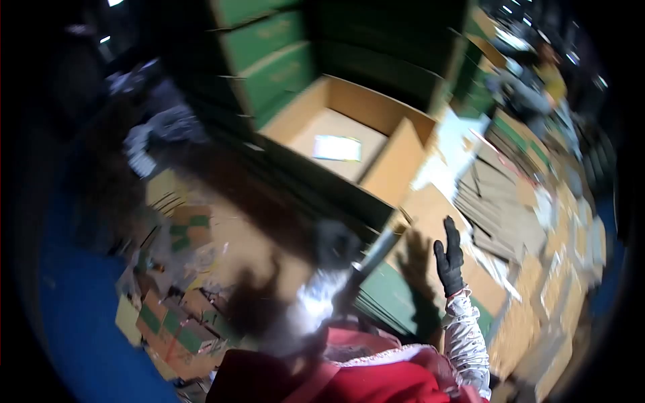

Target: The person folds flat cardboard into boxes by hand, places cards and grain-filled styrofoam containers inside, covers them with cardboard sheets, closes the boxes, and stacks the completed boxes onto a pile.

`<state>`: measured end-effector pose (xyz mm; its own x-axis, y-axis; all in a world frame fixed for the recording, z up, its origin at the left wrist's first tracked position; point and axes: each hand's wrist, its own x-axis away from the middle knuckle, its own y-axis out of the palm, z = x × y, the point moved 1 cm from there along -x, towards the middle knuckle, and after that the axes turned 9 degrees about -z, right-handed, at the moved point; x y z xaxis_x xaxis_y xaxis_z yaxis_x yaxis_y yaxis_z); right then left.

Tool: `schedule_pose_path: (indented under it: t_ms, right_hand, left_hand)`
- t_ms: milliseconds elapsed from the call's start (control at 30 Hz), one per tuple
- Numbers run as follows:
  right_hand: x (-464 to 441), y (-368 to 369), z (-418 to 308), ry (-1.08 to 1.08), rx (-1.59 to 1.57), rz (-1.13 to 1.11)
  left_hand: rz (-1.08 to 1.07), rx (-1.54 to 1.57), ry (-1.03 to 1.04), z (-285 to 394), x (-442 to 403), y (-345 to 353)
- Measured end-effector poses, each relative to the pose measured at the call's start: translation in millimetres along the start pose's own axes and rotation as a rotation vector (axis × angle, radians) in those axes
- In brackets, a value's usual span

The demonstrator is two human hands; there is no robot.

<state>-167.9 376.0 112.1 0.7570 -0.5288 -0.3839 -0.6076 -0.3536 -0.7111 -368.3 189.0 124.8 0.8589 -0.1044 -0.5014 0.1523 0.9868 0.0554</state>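
My right hand [451, 257], in a black glove, is raised over a brown and green cardboard piece at the right, its fingers stretched out and holding nothing. Nearer the middle, my left hand [336, 245], also dark-gloved, is blurred by motion below the open box's front side; its fingers cannot be made out. A long grey object [377, 254] lies beside it, and contact is unclear. Ahead stands an open cardboard box [363, 101], green outside and brown inside, with one flap folded up at its right. A small bright rectangular item [337, 148] lies on its floor.
Green boxes [272, 60] are stacked behind the open box. Flattened cardboard [497, 201] and brown stacks [537, 322] fill the right side. Cardboard scraps [185, 329] lie at the lower left. Plastic wrapping [161, 131] sits at the upper left. Another person [551, 80] is at the upper right.
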Motion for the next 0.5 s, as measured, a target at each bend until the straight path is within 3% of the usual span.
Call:
schedule_pose_path:
  t_ms: [100, 167, 233, 300, 333, 400, 433, 467, 500]
  right_hand:
    - [140, -54, 111, 0.547, 0.298, 0.323]
    - [302, -35, 278, 0.695, 0.4, 0.658]
    - [352, -67, 262, 1.145, 0.401, -0.038]
    - [271, -85, 154, 1.208, -0.022, 0.291]
    - [309, -61, 201, 0.876, -0.417, 0.504]
    - [295, -76, 172, 1.033, -0.061, 0.34]
    - [292, -88, 161, 0.983, -0.147, 0.34]
    - [290, -100, 149, 0.935, -0.236, 0.338]
    - [308, -112, 155, 1.097, -0.279, 0.314]
  left_hand:
    - [-1.023, -0.166, 0.704, -25, 111, 40]
    - [-0.862, -0.491, 0.237, -80, 139, 72]
    - [-1.249, -0.828, -0.202, -122, 146, 85]
    - [-1.324, -0.653, -0.418, -67, 110, 87]
    - [-1.241, -0.709, -0.342, -79, 115, 88]
    - [-1.139, -0.761, -0.24, -78, 119, 86]
    - [-1.038, -0.743, -0.077, -80, 123, 85]
    - [-1.06, -0.57, -0.138, -78, 119, 83]
    - [-1.057, -0.402, -0.203, -74, 113, 84]
